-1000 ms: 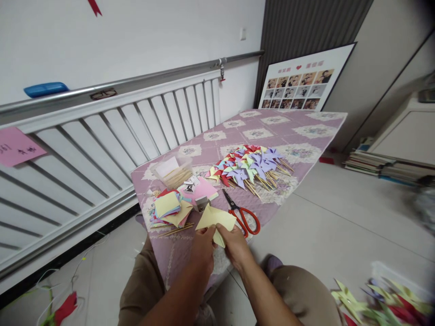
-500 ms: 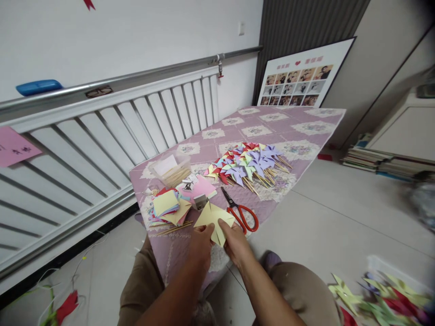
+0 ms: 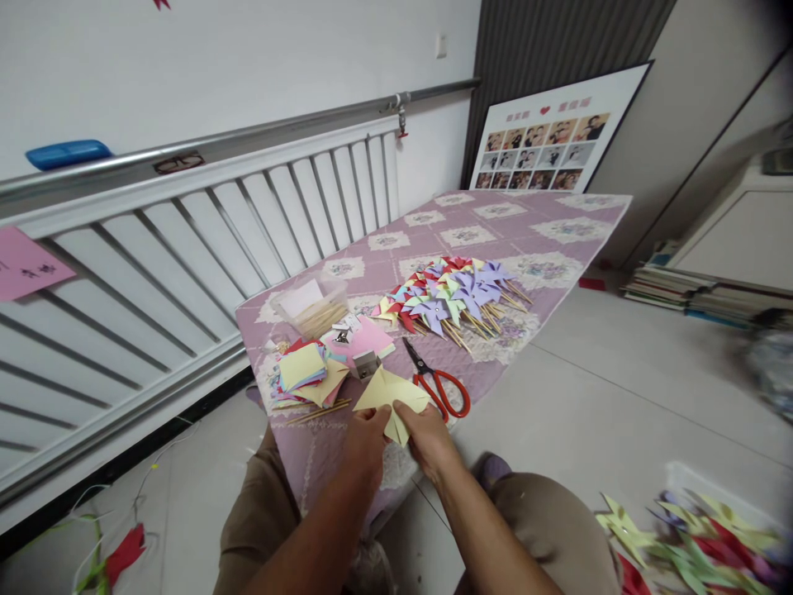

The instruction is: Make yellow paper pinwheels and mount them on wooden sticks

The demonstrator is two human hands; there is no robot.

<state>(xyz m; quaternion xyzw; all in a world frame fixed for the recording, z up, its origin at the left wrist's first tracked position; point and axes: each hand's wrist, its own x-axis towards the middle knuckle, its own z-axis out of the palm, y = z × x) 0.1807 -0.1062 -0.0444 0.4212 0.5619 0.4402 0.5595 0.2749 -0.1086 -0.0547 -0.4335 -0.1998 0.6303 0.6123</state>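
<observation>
Yellow pinwheel paper [image 3: 391, 393] gripped two-handed

Lower edge pinched by left [image 3: 372, 428] and right hands [image 3: 424, 427]; scissors [image 3: 435, 382] at one o'clock.

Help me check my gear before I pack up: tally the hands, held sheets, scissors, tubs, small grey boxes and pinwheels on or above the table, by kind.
Left hand and right hand: 2
Yellow sheet: 1
Scissors: 1
Tub: 1
Grey box: 1
Pinwheels: overlapping, cannot be counted
Total, without pinwheels: 6
</observation>
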